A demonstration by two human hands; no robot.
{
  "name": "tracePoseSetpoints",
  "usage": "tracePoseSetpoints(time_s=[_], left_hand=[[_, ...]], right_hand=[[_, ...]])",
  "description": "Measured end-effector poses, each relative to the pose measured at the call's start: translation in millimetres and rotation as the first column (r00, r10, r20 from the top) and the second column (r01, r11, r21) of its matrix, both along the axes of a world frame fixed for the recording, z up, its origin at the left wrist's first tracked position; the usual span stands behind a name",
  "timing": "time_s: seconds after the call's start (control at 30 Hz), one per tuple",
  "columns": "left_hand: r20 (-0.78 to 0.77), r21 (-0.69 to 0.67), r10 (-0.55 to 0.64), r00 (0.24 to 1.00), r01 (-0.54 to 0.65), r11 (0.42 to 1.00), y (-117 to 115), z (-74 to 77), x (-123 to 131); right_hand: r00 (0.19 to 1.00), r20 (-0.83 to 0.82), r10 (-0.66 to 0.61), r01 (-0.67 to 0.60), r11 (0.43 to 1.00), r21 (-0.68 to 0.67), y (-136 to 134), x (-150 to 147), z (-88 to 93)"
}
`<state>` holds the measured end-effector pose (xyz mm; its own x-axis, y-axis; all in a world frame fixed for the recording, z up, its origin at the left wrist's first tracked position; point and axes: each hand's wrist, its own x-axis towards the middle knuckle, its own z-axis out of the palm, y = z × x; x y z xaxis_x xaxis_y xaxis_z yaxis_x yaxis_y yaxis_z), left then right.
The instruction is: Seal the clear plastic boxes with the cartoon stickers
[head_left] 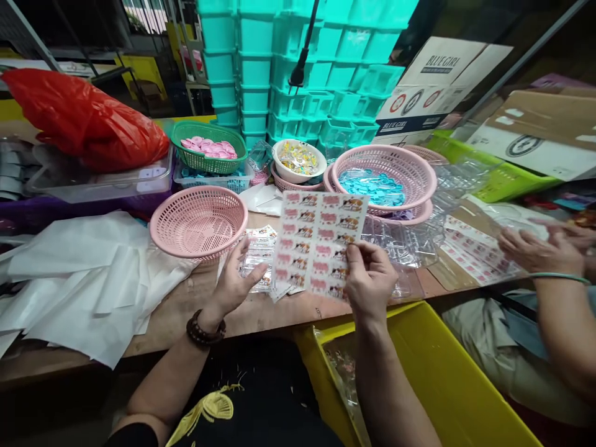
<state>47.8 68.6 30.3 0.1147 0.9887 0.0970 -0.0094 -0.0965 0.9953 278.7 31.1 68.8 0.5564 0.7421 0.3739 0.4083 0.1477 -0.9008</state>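
Observation:
A sheet of printed stickers [321,242] in two columns is raised over the table, its right edge pinched between the thumb and fingers of my right hand [371,276]. To its left, my left hand [236,276] is held with fingers apart and nothing in it; a beaded bracelet circles that wrist. Behind the sheet and beside my left hand lie more printed sheets and a clear plastic piece [259,261], partly hidden. Just beyond my left hand sits a pink basket [200,220] with nothing visible in it.
Pink baskets [414,177] hold blue pieces; a white bowl [298,177] and green basket [209,162] stand behind. White backing paper [79,279] piles up at left. Turquoise bins [302,62] rise at the back. A co-worker's hands [540,248] are at right, above a yellow bin [433,366].

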Motion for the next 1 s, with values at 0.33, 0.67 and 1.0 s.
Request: tracePoseSetpoints(time_s=[0.33, 0.67, 1.0], left_hand=[[0.347, -0.198, -0.118, 0.931, 0.195, 0.961, -11.5, 25.8, 8.0], [0.214, -0.173, -0.137, 0.967, 0.176, 0.969, -40.5, 17.4, -30.6], [-0.425, 0.207, -0.200, 0.883, 0.309, 0.928, -38.4, 48.4, -47.3]], right_hand=[[0.873, -0.212, 0.440, -0.457, 0.889, -0.035, -11.6, -5.5, 3.4], [0.517, -0.598, 0.613, -0.811, 0.574, -0.113, 3.3, -42.7, 2.7], [0.487, -0.552, 0.677, -0.837, 0.543, -0.073, -26.1, -75.2, -1.2]])
